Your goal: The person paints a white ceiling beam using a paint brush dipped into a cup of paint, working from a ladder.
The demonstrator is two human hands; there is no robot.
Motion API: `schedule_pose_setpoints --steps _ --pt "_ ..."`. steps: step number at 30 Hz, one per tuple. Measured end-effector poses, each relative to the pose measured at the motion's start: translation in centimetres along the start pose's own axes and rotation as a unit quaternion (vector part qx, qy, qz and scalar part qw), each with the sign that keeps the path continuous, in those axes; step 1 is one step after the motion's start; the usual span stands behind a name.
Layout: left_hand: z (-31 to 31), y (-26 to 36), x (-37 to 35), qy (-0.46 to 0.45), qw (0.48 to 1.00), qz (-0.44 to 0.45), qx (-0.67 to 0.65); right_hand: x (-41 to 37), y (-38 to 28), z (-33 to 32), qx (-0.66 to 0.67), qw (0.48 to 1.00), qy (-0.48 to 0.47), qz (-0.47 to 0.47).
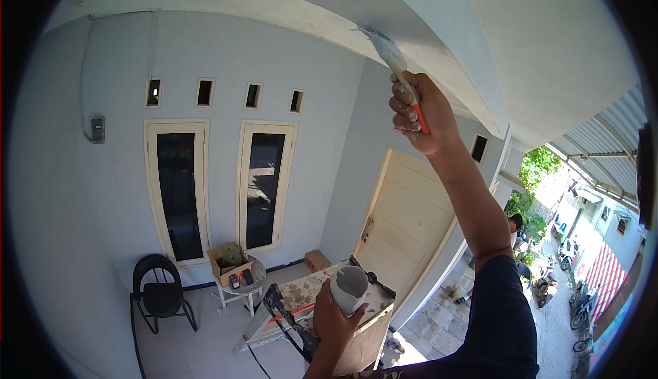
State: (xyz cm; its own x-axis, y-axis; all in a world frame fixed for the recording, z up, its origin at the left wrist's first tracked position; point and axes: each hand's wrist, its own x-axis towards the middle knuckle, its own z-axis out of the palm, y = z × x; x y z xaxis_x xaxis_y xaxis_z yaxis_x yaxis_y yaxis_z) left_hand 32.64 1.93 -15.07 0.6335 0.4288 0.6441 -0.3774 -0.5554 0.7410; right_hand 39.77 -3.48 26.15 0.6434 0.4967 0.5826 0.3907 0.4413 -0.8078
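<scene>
My right hand [421,112] is raised at the upper middle, fingers wrapped round a paintbrush [401,77] with an orange-tipped handle. The brush's bristles, coated in grey paint, touch the edge of the overhead beam [432,43], where a grey patch shows. Whitish paint marks my right fingers. Lower down, my left hand [334,324] grips a pale cup [348,290] that holds grey paint. Behind and below the cup lies the paint-stained top of a ladder or stand [308,291].
A black chair [160,286] and a small round table [250,279] bearing a cardboard box [223,262] stand by the wall. A cream door [404,208] is behind. Outside at right are parked motorcycles [581,303] and a person [514,225].
</scene>
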Motion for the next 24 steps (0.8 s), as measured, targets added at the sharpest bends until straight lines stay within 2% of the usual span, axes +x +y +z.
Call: schedule_pose_setpoints --steps 1,5,8,11,14,18,20,22,24 --pt "-0.1 0.0 0.1 -0.001 1.000 -0.001 0.001 -0.2 0.6 0.0 -0.019 1.000 0.007 -0.021" --pt "-0.2 0.1 0.2 -0.008 1.000 -0.003 0.000 -1.1 0.6 -0.6 -0.011 1.000 0.021 -0.009" --pt "-0.3 0.1 0.1 -0.015 1.000 -0.009 0.002 -2.4 0.6 -1.9 -0.004 0.998 -0.021 -0.059" --pt "-0.5 0.4 0.3 -0.020 1.000 -0.012 -0.001 -4.0 2.7 -2.6 -0.013 0.991 0.017 -0.130" --pt "-0.4 0.4 0.2 -0.020 1.000 -0.011 0.004 -4.2 5.6 -3.5 0.006 0.997 0.009 -0.081" --pt "-0.5 0.4 0.4 -0.022 1.000 -0.004 -0.001 -1.1 3.5 -3.2 0.006 1.000 0.006 0.003" --pt "-0.4 0.3 0.3 -0.023 1.000 -0.010 0.000 0.2 0.7 -2.7 -0.011 0.999 0.012 -0.050" --pt "-0.4 0.2 0.4 -0.023 1.000 -0.014 0.002 0.0 -1.2 -3.5 0.049 0.998 -0.048 -0.010" --pt "-0.3 0.3 0.3 -0.027 0.999 -0.017 -0.009 -0.7 -0.9 -3.6 0.036 0.998 -0.041 -0.031"
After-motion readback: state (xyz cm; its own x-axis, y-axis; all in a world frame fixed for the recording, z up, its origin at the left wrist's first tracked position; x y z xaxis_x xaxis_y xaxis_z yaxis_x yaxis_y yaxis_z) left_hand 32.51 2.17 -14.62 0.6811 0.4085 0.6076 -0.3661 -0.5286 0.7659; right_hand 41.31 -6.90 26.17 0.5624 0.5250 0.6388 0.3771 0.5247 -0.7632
